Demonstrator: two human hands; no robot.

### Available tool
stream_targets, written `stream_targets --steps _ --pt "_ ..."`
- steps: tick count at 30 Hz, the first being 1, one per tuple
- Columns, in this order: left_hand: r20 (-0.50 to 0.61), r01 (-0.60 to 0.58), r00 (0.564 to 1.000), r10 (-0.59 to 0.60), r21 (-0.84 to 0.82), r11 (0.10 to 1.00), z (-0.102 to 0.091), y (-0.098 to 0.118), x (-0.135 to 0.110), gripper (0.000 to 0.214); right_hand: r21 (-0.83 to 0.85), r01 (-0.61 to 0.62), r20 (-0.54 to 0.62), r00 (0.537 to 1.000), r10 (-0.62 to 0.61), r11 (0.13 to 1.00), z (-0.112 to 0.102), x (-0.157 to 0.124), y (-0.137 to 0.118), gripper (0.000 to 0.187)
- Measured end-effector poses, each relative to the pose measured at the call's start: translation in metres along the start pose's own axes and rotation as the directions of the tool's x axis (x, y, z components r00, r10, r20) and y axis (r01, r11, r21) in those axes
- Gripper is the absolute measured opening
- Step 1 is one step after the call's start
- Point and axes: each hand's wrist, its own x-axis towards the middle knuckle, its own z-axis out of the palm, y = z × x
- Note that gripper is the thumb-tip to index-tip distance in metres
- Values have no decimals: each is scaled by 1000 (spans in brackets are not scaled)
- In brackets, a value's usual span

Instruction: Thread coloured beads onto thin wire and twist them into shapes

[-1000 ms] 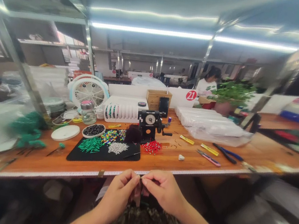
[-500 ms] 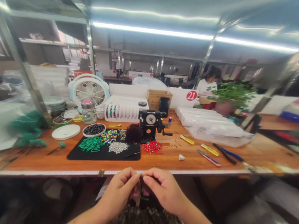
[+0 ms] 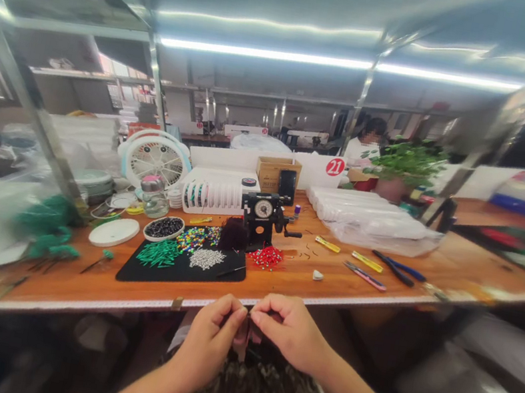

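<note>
My left hand and my right hand meet just in front of the table's near edge, above my lap. Thumb and forefinger of each are pinched, with the fingertips almost touching. Whatever lies between them is too small and dark to make out. Beyond my hands is a black mat bearing green slender pieces, silvery-white beads and multicoloured beads. Red pieces lie in a heap beside the mat, below a black hand-cranked machine with a dial.
A dish of black beads and a white lid are at the left. To the right lie yellow-handled tools, a pink-handled tool and pliers. Behind them are plastic-wrapped white rolls. A person sits farther back.
Both hands keep their pinch at nearly the same place. The fingertips have drawn very slightly apart, and the whole view has shifted a little.
</note>
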Motion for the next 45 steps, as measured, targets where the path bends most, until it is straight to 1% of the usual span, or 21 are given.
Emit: stream_targets --steps 2,5,10,13,16,19,24,28,33,39,43,45 --pt "0 15 1000 -15 -22 1000 0 1 0 31 20 -11 -10 1000 11 1000 1 1 2 21" --pt "6 79 997 -79 -120 990 1 1 2 32 2 1 -13 1000 -1 1000 1 2 2 22" --pt "36 253 967 -254 -291 923 -1 -6 6 33 -116 93 52 995 -88 989 -2 -1 -1 23" --pt "24 291 953 -302 -357 888 -1 -7 6 30 -182 113 53 993 -105 977 -3 -2 -1 18" --pt "55 332 938 -342 -425 842 0 -5 6 27 -251 163 53 987 -154 954 -3 -3 0 18" --pt "80 374 921 -381 -457 807 1 -2 6 25 -305 200 53 980 -193 931 -3 -2 1 21" --pt "98 397 912 -399 -466 791 1 -3 5 22 -345 200 55 980 -193 917 -3 0 4 21" --pt "76 410 904 -422 -437 800 2 -4 5 22 -317 185 45 983 -180 930 -1 1 6 22" --pt "52 395 908 -416 -437 808 2 -3 5 23 -274 196 67 981 -184 941 -2 1 4 28" --pt "67 389 912 -405 -456 800 2 -4 4 25 -268 164 67 986 -152 949 -5 -1 1 25" --pt "63 381 916 -397 -448 809 2 -7 5 24 -287 175 66 985 -163 942 -4 -1 3 25" --pt "57 382 915 -398 -438 814 3 -8 5 24 -271 173 65 985 -162 947 -3 -1 5 24"
